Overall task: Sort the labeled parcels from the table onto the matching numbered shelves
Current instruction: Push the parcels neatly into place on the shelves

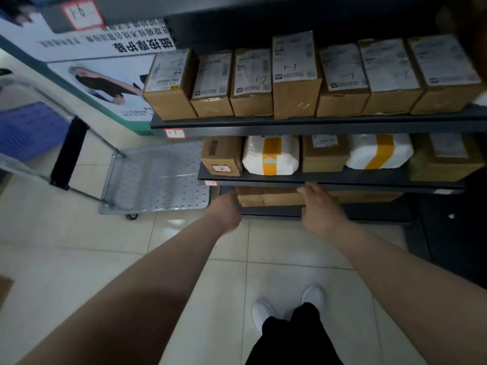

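A flat brown cardboard parcel (268, 197) lies in the lowest shelf (274, 211) of the dark rack. My left hand (227, 212) is at the parcel's left end with its fingers curled against it. My right hand (322, 209) is at the right end, thumb pointing left across the top edge; it covers that end. Both hands hold the parcel between them. Red-framed tags mark the shelf edges: "1-6" (82, 13) at the top, "1-7" (175, 133) under the row of boxes, and a small tag (210, 183) too small to read.
Several labeled brown boxes (296, 75) fill the 1-7 shelf. The shelf below holds brown boxes and two white wrapped parcels (271, 155) with yellow tape. A metal platform trolley (155, 177) stands on the tiled floor left of the rack. A blue crate (29, 127) sits far left.
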The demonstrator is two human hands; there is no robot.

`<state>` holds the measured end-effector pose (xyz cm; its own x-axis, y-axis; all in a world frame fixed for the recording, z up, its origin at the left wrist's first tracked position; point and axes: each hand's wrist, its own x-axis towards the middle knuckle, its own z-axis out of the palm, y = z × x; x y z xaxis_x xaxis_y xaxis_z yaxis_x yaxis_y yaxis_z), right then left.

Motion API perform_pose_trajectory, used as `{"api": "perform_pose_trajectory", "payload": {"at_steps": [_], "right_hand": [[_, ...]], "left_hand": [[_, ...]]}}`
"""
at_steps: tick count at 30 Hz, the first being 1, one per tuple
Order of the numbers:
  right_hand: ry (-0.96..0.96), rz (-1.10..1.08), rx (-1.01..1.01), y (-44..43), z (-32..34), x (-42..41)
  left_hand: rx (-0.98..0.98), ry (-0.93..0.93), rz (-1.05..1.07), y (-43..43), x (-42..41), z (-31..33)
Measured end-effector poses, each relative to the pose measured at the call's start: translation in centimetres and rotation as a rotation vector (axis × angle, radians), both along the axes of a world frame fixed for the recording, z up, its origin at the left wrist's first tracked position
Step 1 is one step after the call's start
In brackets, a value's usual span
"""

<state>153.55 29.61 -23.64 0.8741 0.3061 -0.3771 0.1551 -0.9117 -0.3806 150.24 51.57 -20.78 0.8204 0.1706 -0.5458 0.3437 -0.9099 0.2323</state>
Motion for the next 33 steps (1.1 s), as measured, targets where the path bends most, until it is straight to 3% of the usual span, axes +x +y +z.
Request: {"api": "perform_pose_trajectory", "payload": {"at_steps": [12,16,21,33], "right_hand": [[-0.194,0.165,-0.001,6.7,-9.0,10.1],[-0.295,0.202,-0.037,8.4,-11.6,12.4],[-0.243,0.128,-0.174,9.3,-13.7,14.7],[-0.223,0.065,-0.068,9.5,-13.9,13.7]], "left_hand": [[0.145,-0.168,0.023,4.8,8.4,-9.5],[0.229,-0.23,-0.091,6.4,10.6,-11.6],[0.238,-0.195,-0.144,8.2,13.5,-13.0],[0.219,-0.103,-0.136,8.9,13.8,-13.4]]}}
